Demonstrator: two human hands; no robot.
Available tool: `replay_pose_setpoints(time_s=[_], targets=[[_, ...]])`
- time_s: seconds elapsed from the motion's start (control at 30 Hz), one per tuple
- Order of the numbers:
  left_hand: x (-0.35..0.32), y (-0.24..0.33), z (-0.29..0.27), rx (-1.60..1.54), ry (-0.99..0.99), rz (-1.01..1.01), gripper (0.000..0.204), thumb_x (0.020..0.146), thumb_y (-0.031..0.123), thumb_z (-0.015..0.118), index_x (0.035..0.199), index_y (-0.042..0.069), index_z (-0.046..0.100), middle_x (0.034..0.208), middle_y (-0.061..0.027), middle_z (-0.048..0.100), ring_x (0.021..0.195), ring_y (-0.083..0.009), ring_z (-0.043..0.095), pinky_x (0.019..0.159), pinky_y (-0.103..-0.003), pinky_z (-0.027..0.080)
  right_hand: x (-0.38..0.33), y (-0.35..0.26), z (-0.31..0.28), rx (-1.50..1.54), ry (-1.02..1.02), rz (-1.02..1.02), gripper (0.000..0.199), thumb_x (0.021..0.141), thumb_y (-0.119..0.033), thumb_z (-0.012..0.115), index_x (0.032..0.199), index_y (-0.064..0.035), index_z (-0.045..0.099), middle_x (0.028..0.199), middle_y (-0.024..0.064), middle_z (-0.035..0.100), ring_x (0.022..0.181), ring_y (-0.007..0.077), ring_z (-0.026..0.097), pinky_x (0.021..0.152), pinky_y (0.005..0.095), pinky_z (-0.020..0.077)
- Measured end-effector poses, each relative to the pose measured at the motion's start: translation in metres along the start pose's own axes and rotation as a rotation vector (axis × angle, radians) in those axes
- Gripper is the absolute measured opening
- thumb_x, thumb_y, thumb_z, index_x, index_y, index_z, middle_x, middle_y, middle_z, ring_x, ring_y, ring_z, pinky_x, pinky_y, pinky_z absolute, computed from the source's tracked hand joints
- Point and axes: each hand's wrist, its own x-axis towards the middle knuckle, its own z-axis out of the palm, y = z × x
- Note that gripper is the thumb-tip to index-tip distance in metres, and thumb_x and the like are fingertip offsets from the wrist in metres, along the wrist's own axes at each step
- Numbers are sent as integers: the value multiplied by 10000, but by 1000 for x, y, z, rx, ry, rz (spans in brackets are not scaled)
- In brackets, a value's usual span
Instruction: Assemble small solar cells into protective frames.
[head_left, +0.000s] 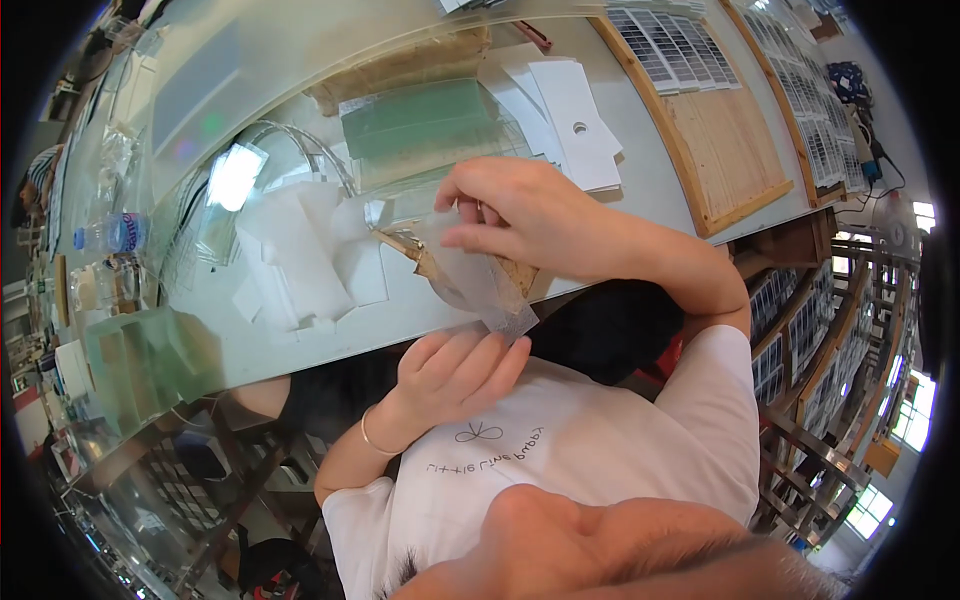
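Observation:
A thin, translucent sheet [468, 278] slants between my hands at the table's front edge. My right hand [520, 215] reaches over from the right, with thumb and fingers closed at the upper end of the sheet. My left hand [455, 378], with a bangle on its wrist, curls its fingers around the lower end, where a speckled clear corner [515, 324] sticks out. Torn brown paper [408, 246] shows under and beside the sheet. Left of it lies a crumpled pile of white foam-like sheets [300, 250].
Behind my hands lies a stack of greenish glass plates [415, 118], with white cards [575, 120] to its right. Wooden trays [735, 150] with dark gridded panels stand at right. A water bottle [115, 233] and another green glass stack [145, 365] are at left.

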Motion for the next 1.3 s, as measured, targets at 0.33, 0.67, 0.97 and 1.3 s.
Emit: replay_pose_setpoints(time_s=[0.33, 0.67, 0.97, 1.3], targets=[[12, -24, -23, -238, -37, -128, 313, 684, 54, 821, 990, 55, 753, 956, -25, 691, 781, -177, 624, 643, -268, 503, 10, 27, 5, 77, 210, -89, 99, 948, -100, 712, 999, -25, 674, 897, 89, 633, 781, 228, 630, 714, 329, 527], [4, -20, -10, -190, -11, -89, 230, 781, 34, 818, 992, 22, 728, 958, -51, 678, 747, -160, 650, 633, -240, 502, 7, 38, 19, -11, 311, -124, 83, 934, -58, 721, 977, -21, 659, 942, 84, 624, 768, 203, 644, 683, 307, 538], [8, -22, -7, -194, -14, -53, 201, 811, 27, 804, 991, 4, 717, 967, -56, 671, 732, -156, 657, 644, -235, 507, 7, 38, 19, 2, 284, -115, 96, 924, -18, 718, 988, -3, 648, 947, 94, 631, 791, 201, 660, 709, 303, 561], [2, -23, -4, -203, 21, -68, 227, 813, 59, 821, 1015, 23, 724, 984, -48, 672, 786, -166, 645, 661, -253, 504, 11, 28, 9, -85, 302, -103, 194, 897, -46, 749, 1064, -38, 650, 1004, 101, 629, 893, 247, 660, 776, 338, 564]])
